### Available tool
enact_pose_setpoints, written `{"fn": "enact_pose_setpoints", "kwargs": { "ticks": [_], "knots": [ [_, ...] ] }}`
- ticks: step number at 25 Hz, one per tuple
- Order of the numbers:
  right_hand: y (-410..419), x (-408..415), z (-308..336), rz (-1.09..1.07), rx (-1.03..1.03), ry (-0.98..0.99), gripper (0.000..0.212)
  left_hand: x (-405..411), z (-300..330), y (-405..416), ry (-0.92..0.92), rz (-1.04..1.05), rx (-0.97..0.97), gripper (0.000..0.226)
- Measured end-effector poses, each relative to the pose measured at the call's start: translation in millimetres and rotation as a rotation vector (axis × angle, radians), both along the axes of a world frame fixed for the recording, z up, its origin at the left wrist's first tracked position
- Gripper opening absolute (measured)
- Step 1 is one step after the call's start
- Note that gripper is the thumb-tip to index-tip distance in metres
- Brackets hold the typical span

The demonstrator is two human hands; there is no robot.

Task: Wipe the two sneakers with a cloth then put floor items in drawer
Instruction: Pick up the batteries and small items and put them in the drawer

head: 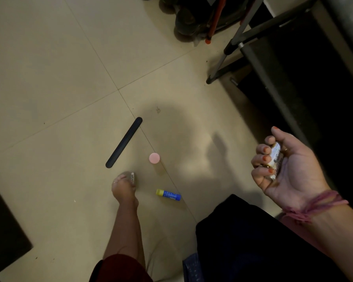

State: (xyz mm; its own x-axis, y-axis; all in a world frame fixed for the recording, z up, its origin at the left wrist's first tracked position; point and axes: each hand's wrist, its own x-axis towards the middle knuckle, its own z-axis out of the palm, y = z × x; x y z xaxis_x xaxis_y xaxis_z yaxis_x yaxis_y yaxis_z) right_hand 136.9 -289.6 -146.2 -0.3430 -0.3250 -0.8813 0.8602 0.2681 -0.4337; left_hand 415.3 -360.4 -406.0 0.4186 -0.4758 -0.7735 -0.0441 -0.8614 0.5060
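Down low — L hand (124,187) pinches battery (132,177), silver w/ print.

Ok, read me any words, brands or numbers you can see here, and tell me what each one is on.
None can be read for certain.
Battery pinched in the left hand: dark print along its side, too blurred to read.
Batteries gripped in the right hand: lettering and a round symbol, too small to read.
Glue stick on the floor: white print on the blue label, unreadable.
Pink cap and black strip: no text seen.
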Motion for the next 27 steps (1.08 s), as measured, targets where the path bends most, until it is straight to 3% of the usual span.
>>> {"fn": "enact_pose_setpoints", "kwargs": {
  "ticks": [2, 3, 6, 9, 12, 15, 18, 23, 27],
  "knots": [
    [0, 0, 0, 0.002, -0.003, 0.002, 0.027, 8, -4, 3, -0.136, -0.199, -0.093, 0.012],
    [0, 0, 0, 0.008, -0.003, 0.003, 0.027, 12, -9, 5, -0.240, -0.423, -0.097, 0.011],
    [1, 0, -3, 0.019, -0.001, 0.003, 0.026, 23, -28, 10, -0.527, -1.041, 0.030, 0.042],
    [1, -3, -2, 0.013, -0.005, -0.005, 0.025, 21, -27, 10, -0.591, -1.218, 0.017, 0.038],
    [-4, -1, 0, 0.022, -0.052, -0.049, 0.021, 9, -18, 14, -0.461, -1.009, -0.068, 0.029],
    [-8, 3, 2, 0.062, -0.118, -0.118, 0.021, -6, 13, 23, -0.168, -0.663, -0.026, 0.041],
    [-10, 5, 11, 0.099, -0.195, -0.136, 0.021, -33, 69, 44, 0.142, -0.347, 0.015, 0.019],
    [3, 1, 43, -0.020, -0.326, -0.166, 0.022, -73, 162, 68, 0.541, -0.100, -0.031, 0.011],
    [42, -3, 81, -0.088, -0.339, -0.155, 0.021, -95, 223, 74, 0.660, -0.089, -0.071, 0.017]
  ]
}}
